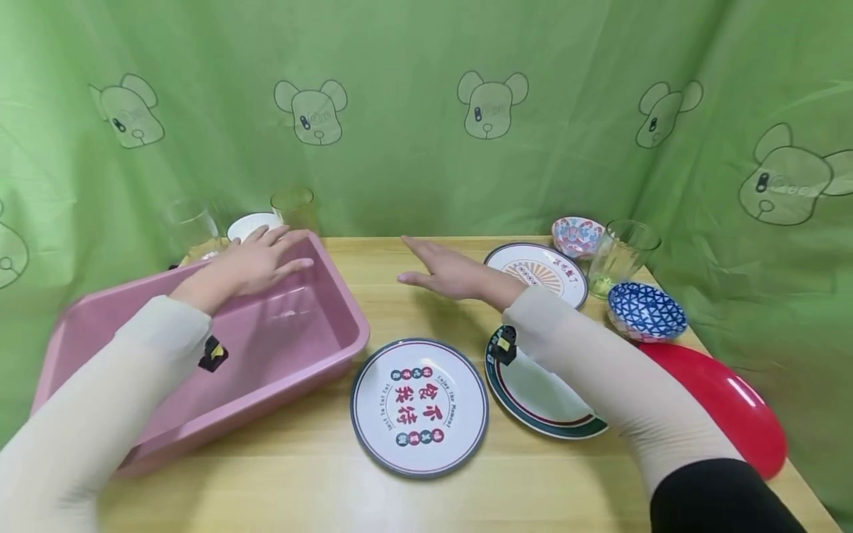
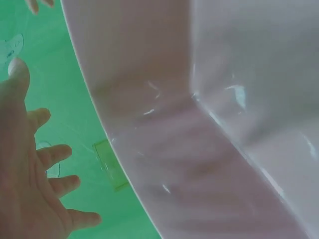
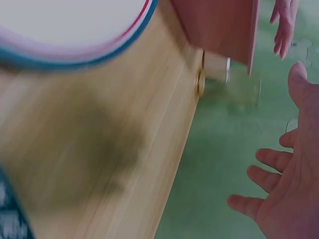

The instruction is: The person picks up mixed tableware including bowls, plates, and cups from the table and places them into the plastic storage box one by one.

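My left hand [image 1: 256, 263] hovers over the far right corner of a pink plastic basin [image 1: 266, 396], palm down with fingers spread and nothing in them. In the left wrist view the same hand [image 2: 30, 169] shows its fingers extended beside the basin wall [image 2: 149, 149]. Over the table's far middle, my right hand [image 1: 453, 270] reaches leftward, fingers straight, also holding nothing. Below it lies a white plate with red characters [image 1: 420, 407]. A green-rimmed plate [image 1: 553, 400] is partly covered by my right forearm. The right wrist view shows the right hand [image 3: 284, 184] with fingers apart.
At the right stand a sunburst plate [image 1: 533, 270], a pink patterned bowl [image 1: 577, 235], a clear glass [image 1: 623, 255], a blue patterned bowl [image 1: 646, 311] and a red oval plate [image 1: 726, 407]. Behind the basin are a yellowish glass [image 1: 293, 207], a white dish [image 1: 253, 223] and another glass [image 1: 192, 222].
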Tool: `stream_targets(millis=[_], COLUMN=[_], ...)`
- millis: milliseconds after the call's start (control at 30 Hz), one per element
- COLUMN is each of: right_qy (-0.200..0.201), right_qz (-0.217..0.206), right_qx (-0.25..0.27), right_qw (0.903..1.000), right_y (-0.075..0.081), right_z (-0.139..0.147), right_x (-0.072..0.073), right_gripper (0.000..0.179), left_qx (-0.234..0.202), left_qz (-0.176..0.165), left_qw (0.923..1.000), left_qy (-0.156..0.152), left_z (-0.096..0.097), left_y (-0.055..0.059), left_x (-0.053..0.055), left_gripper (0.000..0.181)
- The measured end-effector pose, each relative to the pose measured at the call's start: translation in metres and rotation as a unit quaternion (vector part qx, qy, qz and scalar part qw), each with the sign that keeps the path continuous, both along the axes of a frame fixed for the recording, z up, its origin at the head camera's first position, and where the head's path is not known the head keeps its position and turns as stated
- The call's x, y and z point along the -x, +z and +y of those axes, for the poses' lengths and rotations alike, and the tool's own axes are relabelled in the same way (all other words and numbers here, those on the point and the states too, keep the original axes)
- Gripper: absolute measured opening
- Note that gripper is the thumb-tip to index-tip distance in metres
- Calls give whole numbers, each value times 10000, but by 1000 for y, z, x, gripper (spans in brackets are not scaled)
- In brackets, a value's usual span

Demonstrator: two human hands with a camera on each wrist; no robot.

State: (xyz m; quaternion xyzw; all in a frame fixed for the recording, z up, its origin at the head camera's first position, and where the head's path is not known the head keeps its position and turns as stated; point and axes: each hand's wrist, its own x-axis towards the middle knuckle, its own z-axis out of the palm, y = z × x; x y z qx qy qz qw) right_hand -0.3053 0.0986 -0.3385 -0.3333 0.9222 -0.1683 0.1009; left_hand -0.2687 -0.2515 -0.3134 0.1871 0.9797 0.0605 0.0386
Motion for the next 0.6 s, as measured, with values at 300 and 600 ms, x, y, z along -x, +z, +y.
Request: stream_targets(millis=[300,600], right_qy=[324,419], right_qz=[-652,-1355], right_qx=[498,718], right_qw=[9961,9873], right_y=[-1,-6], right_z=[-40,-69], right_x=[-16,-30], right_gripper=[82,73], left_qx=[-112,-512], left_qz=[-66,-228], left_qw=[9992,9943], left_qy=[-382,-906], left_z=[-7,-16], left_y=[-10,-20], left_x=[-43,-88], left_gripper=[68,62])
